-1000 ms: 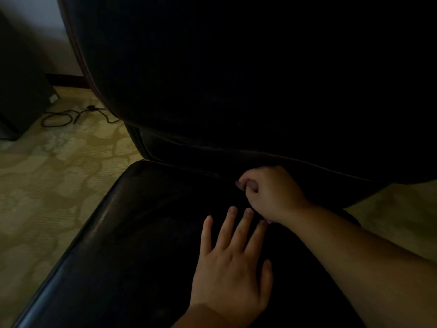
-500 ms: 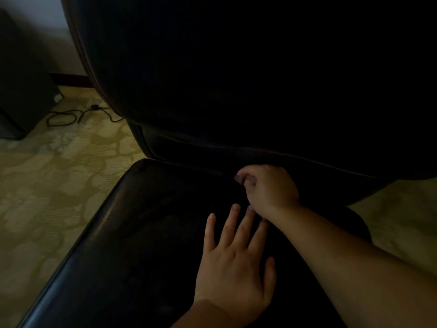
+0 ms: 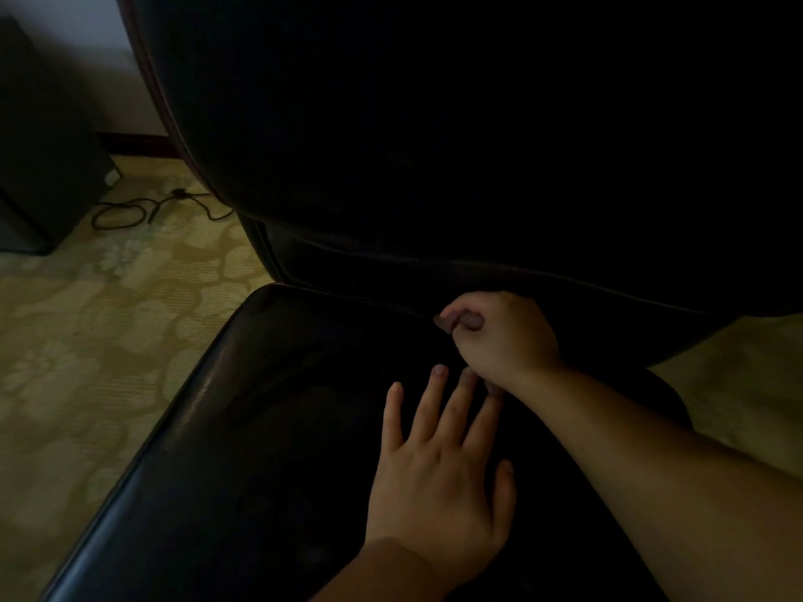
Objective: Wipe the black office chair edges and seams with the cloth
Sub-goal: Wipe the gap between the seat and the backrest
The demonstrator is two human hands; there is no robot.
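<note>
Barely any shift since prev frames: we keep our left hand [image 3: 439, 475] flat, fingers spread, on the chair [image 3: 243, 449] seat. Our right hand [image 3: 499, 336] stays curled at the seat/backrest seam, w/ thumb and fingers pinched. Cloth too dark to make out; can't tell if held. Backrest cut off up top.

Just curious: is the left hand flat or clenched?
Flat: the left hand rests on the seat, fingers straight and spread.
</note>
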